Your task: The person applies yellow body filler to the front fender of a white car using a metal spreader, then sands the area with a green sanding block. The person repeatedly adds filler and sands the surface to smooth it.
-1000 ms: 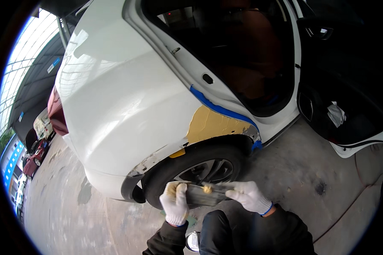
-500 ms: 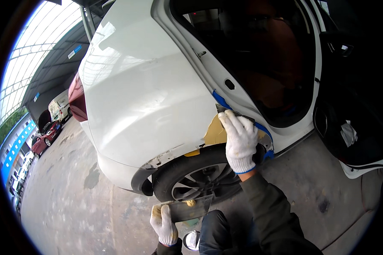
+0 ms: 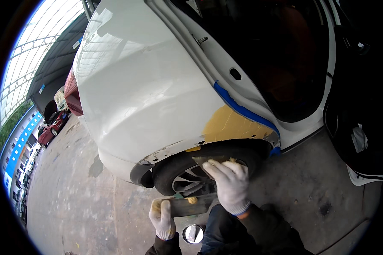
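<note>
My left hand (image 3: 161,216), in a white knit glove, grips one end of a flat grey mixing board (image 3: 187,208) with a dab of yellowish body filler (image 3: 192,200) on it. Just above the board, my gloved right hand (image 3: 232,185) is closed on a thin dark filler spreader (image 3: 204,163); a little filler shows at the spreader's edge. A smooth tan filler patch (image 3: 232,123) covers the white car panel (image 3: 149,102) above the wheel arch. Blue masking tape (image 3: 247,111) runs along the patch's door side.
The car's rear wheel (image 3: 191,180) stands in front of me, beyond both hands. An open round can (image 3: 193,234) sits on the floor by my knee. The open rear door (image 3: 361,140) is at the right. A red car (image 3: 54,127) with its hood up stands far left.
My right hand has come down and toward me from the filler patch with the spreader, uncovering the patch. The left hand holds the board in nearly the same place. The view has shifted slightly.
</note>
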Available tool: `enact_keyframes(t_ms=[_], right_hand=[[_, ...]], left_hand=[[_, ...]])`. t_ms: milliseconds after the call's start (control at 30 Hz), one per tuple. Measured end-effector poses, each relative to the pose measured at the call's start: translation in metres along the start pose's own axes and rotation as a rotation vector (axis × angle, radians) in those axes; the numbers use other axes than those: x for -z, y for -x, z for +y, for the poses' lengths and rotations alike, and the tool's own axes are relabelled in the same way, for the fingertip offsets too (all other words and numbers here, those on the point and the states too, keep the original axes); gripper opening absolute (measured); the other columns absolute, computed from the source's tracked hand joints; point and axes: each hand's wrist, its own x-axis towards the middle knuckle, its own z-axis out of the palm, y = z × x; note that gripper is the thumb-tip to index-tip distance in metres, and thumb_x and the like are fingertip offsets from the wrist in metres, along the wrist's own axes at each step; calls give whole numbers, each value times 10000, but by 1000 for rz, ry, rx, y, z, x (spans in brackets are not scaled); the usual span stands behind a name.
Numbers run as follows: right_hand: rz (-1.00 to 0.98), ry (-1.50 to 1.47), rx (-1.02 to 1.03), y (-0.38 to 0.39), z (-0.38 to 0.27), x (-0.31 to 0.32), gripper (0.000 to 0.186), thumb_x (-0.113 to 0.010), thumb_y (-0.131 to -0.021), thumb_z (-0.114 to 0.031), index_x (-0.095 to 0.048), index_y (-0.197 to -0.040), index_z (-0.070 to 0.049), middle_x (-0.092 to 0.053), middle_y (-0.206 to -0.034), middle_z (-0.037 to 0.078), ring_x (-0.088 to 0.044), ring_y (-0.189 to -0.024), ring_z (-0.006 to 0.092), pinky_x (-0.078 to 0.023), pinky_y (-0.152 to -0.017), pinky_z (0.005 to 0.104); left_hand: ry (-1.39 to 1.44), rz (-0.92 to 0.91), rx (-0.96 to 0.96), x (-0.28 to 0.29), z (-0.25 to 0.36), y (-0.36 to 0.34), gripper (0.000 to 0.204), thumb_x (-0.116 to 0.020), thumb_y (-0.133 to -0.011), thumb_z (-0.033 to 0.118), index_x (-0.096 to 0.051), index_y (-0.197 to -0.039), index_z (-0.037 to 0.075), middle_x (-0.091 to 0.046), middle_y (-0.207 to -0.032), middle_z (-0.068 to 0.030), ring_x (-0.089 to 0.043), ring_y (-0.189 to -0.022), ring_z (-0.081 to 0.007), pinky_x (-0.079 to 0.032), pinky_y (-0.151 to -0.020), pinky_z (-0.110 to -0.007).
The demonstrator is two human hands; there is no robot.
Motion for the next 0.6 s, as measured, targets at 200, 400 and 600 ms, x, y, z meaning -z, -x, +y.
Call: enact_keyframes(t_ms=[200, 400, 600], right_hand=[[-559, -1256, -555, 42, 40, 53, 316, -633, -909, -16, -667, -1222, -34, -690, -1175, 110, -630, -1117, 223, -504, -984, 329], [-81, -763, -785, 57, 88, 87, 151, -615, -912, -4, -687, -1045, 2, -679, -1041, 79, -640, -916, 149, -514, -838, 277], [17, -1089, -1123, 97, 67, 56, 104, -581, -977, -61, -625, -989, 33, -642, -955, 53, -619, -922, 98, -513, -843, 223]], left_hand=[[-150, -225, -96, -47, 6, -18, 154, -596, -935, 82, -647, -960, -61, -659, -835, -34, -538, -764, -67, -444, -727, -222], [-214, -87, -165, -90, 2, -5, 176, -594, -969, 116, -630, -941, -55, -639, -811, -23, -525, -746, -62, -437, -704, -206], [142, -179, -16, -134, -40, 39, 164, -608, -977, 105, -631, -1054, -39, -633, -915, -18, -517, -770, -49, -436, -744, -182]])
